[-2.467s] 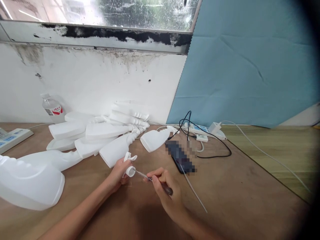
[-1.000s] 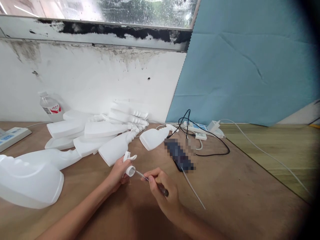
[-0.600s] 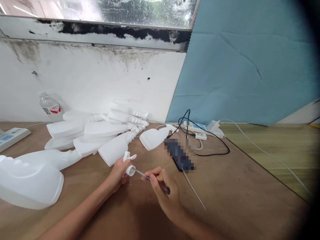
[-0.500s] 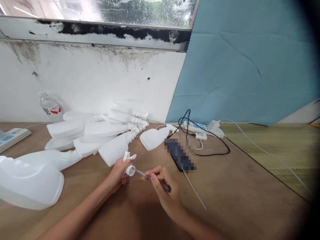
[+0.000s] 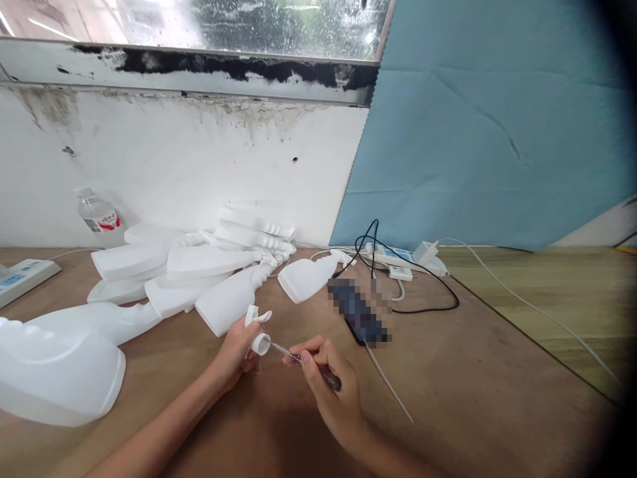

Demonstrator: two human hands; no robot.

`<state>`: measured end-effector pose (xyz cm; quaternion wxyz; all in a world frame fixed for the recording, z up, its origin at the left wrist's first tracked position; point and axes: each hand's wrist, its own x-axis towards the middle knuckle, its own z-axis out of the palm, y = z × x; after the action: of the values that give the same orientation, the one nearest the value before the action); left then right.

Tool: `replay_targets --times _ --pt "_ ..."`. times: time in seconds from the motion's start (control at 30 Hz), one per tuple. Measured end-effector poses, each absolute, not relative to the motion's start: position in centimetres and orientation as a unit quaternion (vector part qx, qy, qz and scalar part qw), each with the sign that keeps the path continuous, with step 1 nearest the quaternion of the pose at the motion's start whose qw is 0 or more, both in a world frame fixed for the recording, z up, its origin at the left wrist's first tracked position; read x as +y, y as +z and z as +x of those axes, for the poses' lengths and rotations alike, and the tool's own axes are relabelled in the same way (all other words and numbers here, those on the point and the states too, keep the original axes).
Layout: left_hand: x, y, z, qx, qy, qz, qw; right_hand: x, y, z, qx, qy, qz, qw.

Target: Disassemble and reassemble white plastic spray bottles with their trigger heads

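Moved since a second ago: the right grip (image 5: 342, 401) and its screwdriver-like tool (image 5: 284, 350) sit slightly farther from the spray head (image 5: 257, 340); the whole scene lies a touch lower in view.
Left grip (image 5: 237, 348): fingers closed round the white trigger spray head, collar mouth turned toward the right grip.
Right grip: thumb and fingers pinched on the tool's dark handle, its thin metal shaft pointing to the collar; whether the tip is inside, I cannot tell.
Counter (image 5: 448, 378): brown, faintly scuffed, spread beneath both grips.
Wall (image 5: 174, 153): white and stained, beyond the grips, under a wet-looking window (image 5: 279, 30).
Blue cloth (image 5: 472, 146): hanging beyond and right of the right grip, above a wood-grain surface (image 5: 537, 292).
Bottle pile (image 5: 226, 302): white spray bottles lying beyond and left of the left grip.
Phone (image 5: 359, 315): pixelated, just beyond the right grip, with a thin white tube (image 5: 389, 383) beside that grip.
Unchanged since then: bottle pile, phone and tube keep their arrangement.
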<state>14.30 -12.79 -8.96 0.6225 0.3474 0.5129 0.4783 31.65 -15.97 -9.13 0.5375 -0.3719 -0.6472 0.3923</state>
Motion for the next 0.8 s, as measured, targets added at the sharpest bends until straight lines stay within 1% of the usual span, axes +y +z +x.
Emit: replay_targets --times 0.37,0.6,0.8 --pt "-13.0 -9.3 14.4 0.506 0.494 0.321 0.63 -16.1 -9.1 31.6 -0.647 0.38 -0.375 0.544" --pt "-13.6 -8.7 14.7 0.484 0.493 0.291 0.662 -16.2 -8.5 31.4 -0.605 0.429 -0.379 0.554" --pt "-13.9 -9.2 15.2 0.483 0.53 0.257 0.648 -16.5 -8.3 31.2 -0.596 0.416 -0.389 0.566"
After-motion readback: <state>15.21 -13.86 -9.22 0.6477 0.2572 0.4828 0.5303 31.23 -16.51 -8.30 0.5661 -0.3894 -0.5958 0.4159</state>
